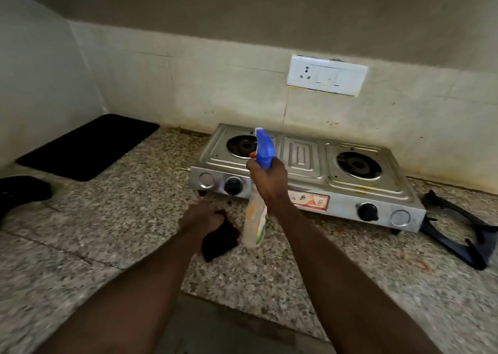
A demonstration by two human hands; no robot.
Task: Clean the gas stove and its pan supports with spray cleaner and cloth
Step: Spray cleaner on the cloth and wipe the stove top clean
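Speckled granite counter (80, 245), stained cream wall tiles (215, 97), white switchboard (327, 74), black mat (89, 146) in corner

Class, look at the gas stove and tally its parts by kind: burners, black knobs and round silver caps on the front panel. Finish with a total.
Burners: 2
Black knobs: 2
Round silver caps: 2
Total: 6
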